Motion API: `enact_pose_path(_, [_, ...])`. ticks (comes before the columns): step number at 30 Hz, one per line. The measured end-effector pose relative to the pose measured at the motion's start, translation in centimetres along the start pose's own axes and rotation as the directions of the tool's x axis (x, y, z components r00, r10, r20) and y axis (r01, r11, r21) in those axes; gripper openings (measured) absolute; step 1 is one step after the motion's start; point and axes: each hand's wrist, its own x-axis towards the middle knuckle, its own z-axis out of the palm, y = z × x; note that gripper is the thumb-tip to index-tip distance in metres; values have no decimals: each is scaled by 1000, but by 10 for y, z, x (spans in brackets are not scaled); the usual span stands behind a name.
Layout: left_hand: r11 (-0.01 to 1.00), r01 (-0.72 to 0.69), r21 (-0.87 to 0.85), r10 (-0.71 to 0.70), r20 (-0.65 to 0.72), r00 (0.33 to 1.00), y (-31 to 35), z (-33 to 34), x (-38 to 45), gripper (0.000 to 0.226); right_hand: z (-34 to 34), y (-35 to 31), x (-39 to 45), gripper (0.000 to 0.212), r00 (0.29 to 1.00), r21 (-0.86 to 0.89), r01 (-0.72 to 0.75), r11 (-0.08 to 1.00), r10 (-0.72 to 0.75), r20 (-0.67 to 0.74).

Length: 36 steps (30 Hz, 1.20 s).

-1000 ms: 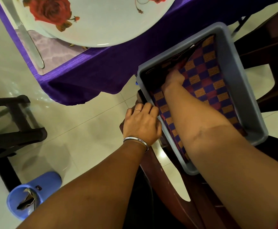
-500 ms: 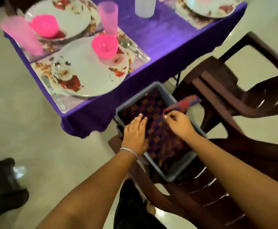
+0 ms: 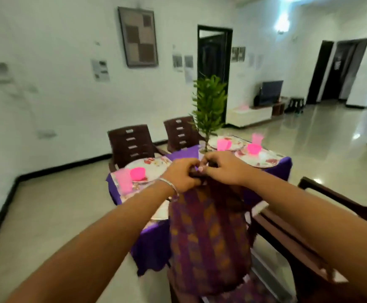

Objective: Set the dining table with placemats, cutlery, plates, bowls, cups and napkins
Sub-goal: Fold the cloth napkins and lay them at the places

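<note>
Both hands hold up a purple and orange checked cloth napkin in front of me. My left hand and my right hand pinch its top edge close together, and the cloth hangs down between my forearms. Behind it stands the dining table with a purple tablecloth. Flowered plates, pink bowls and pink cups sit on placemats there. The frame is blurred by motion.
A potted green plant stands mid-table. Brown plastic chairs line the far side, and another brown chair is close on my right. More checked cloth lies low under the hanging napkin. Glossy tiled floor stretches right.
My view rose from the grey bin on the chair to the whole room. Both hands lifted a checked napkin out of the bin and now hold it up by its top edge.
</note>
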Motion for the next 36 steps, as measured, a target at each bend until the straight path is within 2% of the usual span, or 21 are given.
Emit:
enact_pose_path(4, [970,148,192,-156,25,987,8,-102,-19,23,-45,-60,33,20,986,-14,164,986,-165,-30])
enact_pose_path(7, [903,307,302,-322,-2,947,4,-176,-48,34,-68,-101,61,21,951,-125,282,951,-295,-96])
enact_pose_path(9, [849,402,342,-411,-50,910,-1,-224,-70,28,-83,-126,77,21,920,-166,339,926,-363,-146])
enact_pose_path(11, [833,476,281,-458,-131,879,-5,-272,-93,31,-95,-149,93,20,889,-166,381,910,-409,-203])
enact_pose_path(14, [858,509,70,-470,-293,833,-7,-334,-123,22,-108,-182,120,20,863,-116,399,910,-415,-288])
enact_pose_path(16, [883,460,-90,-453,-419,787,-2,-369,-137,19,-114,-207,136,20,863,-83,407,910,-413,-291])
enact_pose_path(17, [901,419,-114,-420,-474,774,2,-384,-141,18,-115,-221,143,22,871,-81,405,911,-411,-268])
enact_pose_path(18, [920,378,-100,-373,-517,770,7,-396,-141,16,-116,-234,149,28,880,-85,403,911,-411,-237])
enact_pose_path(20, [957,291,-7,-240,-590,771,20,-420,-138,15,-113,-269,161,57,866,-64,458,887,-461,-193])
enact_pose_path(22, [972,200,125,-84,-609,789,35,-443,-130,21,-110,-312,166,88,778,-10,599,801,-585,-229])
enact_pose_path(24, [951,148,272,33,-564,825,48,-461,-122,27,-109,-357,170,98,662,-35,718,696,-697,-277])
enact_pose_path(26, [898,148,414,96,-514,853,56,-478,-117,25,-113,-395,179,89,594,-41,771,635,-742,-312])
enact_pose_path(30, [724,206,659,199,-484,852,57,-506,-129,31,-121,-434,200,41,620,-163,699,696,-703,-348])
enact_pose_path(32, [685,313,657,91,-504,859,47,-519,-147,38,-119,-440,210,29,639,-179,669,722,-681,-359])
enact_pose_path(36, [589,485,647,-188,-475,860,4,-538,-188,25,-111,-435,228,31,663,-163,614,772,-617,-425])
